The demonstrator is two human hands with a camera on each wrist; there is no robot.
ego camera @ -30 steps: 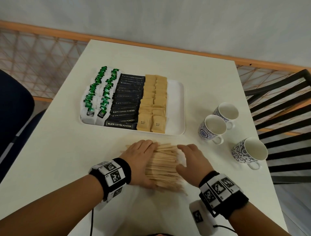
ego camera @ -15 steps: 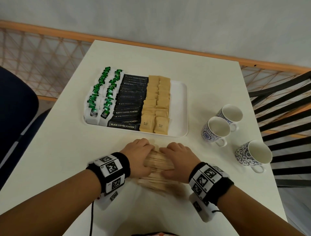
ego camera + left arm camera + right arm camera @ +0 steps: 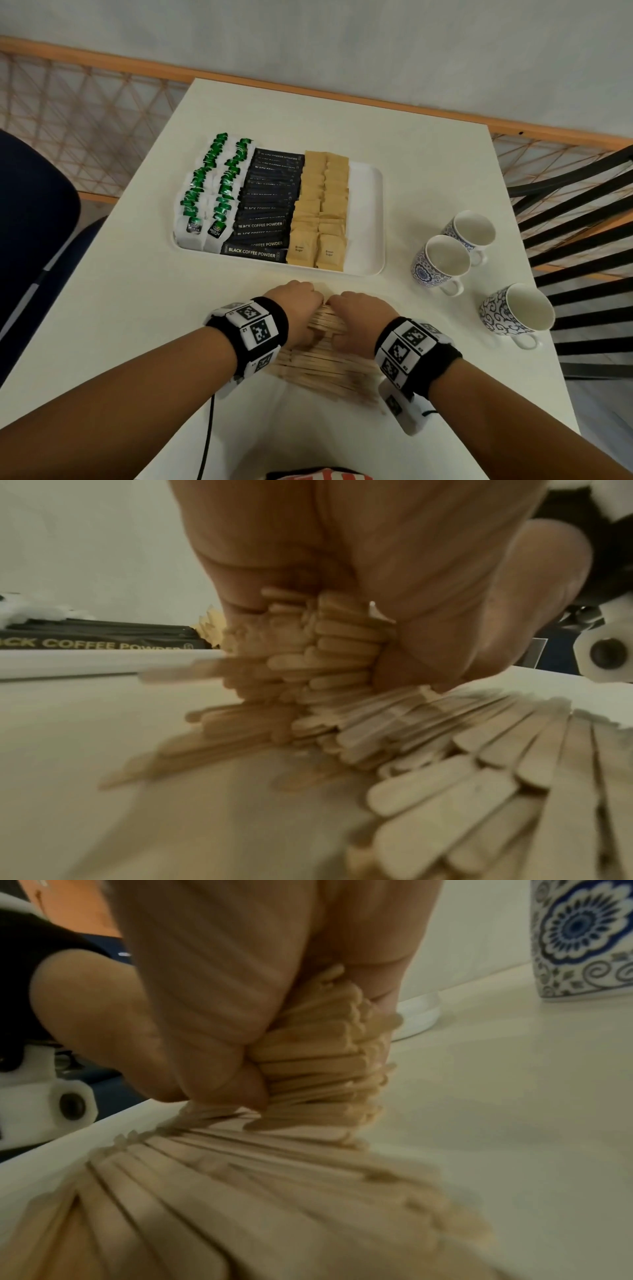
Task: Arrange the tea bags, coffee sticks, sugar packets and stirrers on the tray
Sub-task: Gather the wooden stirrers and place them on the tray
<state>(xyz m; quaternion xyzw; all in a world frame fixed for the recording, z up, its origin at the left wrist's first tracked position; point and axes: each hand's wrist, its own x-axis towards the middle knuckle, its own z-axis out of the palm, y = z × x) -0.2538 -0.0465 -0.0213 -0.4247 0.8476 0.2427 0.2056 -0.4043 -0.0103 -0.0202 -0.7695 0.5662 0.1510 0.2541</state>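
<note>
A white tray (image 3: pixel 366 212) holds green tea bags (image 3: pixel 219 192) on its left, black coffee sticks (image 3: pixel 270 209) in the middle and brown sugar packets (image 3: pixel 322 212) to their right; its right strip is bare. In front of it a pile of wooden stirrers (image 3: pixel 325 363) lies on the table. My left hand (image 3: pixel 298 308) and right hand (image 3: pixel 359 315) grip a bundle of stirrers (image 3: pixel 329 647) from both ends, fingers curled round it (image 3: pixel 322 1064). More stirrers fan out loose on the table below the bundle.
Three blue-and-white mugs (image 3: pixel 445 263) (image 3: pixel 472 233) (image 3: pixel 513 311) stand on the table right of the tray. A dark chair (image 3: pixel 30 219) is at the left, a black slatted chair (image 3: pixel 582 240) at the right. The table's near edge is close behind my wrists.
My hands went from lying flat beside the stirrer pile to closing together over it, fingers curling round a bundle at its far end.
</note>
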